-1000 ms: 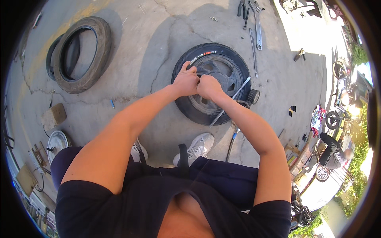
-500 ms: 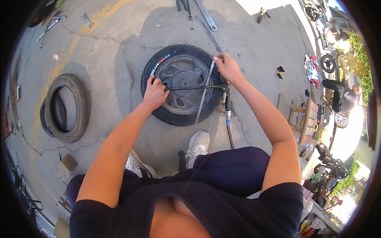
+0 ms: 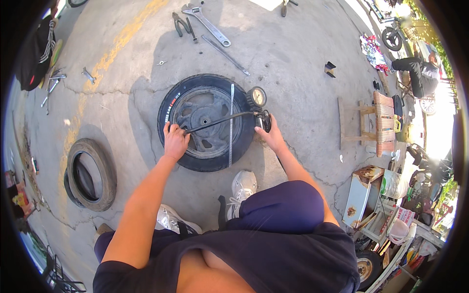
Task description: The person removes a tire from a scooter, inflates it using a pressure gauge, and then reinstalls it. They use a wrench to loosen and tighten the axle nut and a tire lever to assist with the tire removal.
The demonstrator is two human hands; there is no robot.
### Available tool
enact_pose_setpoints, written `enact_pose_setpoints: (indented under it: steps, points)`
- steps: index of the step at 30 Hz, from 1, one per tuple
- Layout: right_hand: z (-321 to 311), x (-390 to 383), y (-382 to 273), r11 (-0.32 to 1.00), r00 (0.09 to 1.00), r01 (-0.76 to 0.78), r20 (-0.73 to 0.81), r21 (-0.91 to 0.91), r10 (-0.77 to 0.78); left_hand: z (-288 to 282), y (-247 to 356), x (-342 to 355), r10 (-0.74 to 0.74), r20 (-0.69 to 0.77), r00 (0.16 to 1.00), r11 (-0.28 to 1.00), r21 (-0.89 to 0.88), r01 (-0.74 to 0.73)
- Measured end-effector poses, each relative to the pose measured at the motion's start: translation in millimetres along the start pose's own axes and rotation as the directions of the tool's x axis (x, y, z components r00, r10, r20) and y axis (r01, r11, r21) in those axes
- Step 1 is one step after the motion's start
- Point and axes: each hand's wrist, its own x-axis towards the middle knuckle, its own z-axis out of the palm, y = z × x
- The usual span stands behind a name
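1. As the tyre (image 3: 207,165) already encircles the wheel (image 3: 205,116), that stage looks done; wheel lies flat on the concrete floor (image 3: 298,53), before the person.
2. Two loose tyres (image 3: 108,176) well apart, to the left, leaning together.
3. Steel bar (image 3: 231,131) rests across the wheel, right of its hub; not yet cleared away.
4. Hose (image 3: 220,120) spans the wheel. Left hand (image 3: 176,140) has fingers pinching its end near the wheel's left side; that hand hides whether it is joined to anything, so connection remains unconfirmed.
5. Right hand (image 3: 271,135), just beyond the tyre's right edge: fingers wrapped about the dark handle (image 3: 264,122). Gauge (image 3: 258,96) faces up; needle unreadable.
6. Against half a second ago: view shifted; right hand gone from the bar's upper end to the handle; gauge face now exposed. Left hand unchanged, on the hose end.
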Motion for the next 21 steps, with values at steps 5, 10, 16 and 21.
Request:
enact_pose_setpoints:
  steps: [5, 10, 16, 21]
  points:
    - [-8, -12, -3, 0.998, 0.993, 0.060, -0.096, -0.013, -0.061, -2, 6, 2, 0.020, 0.022, 1.000, 0.999, 0.033, -0.021]
    - [-3, -10, -1, 0.996, 0.992, 0.080, -0.098, -0.031, -0.082, 0, 0, -2, 0.016, 0.009, 1.000, 0.999, 0.033, -0.016]
    - [2, -10, 1, 0.999, 0.995, 0.031, -0.091, -0.017, -0.032, -2, 4, 0, 0.010, 0.035, 0.999, 0.999, 0.037, -0.011]
    - [2, -12, 0, 0.999, 0.995, 0.045, -0.095, 0.020, -0.043, -1, 3, 0, 0.005, 0.027, 1.000, 1.000, 0.022, -0.005]
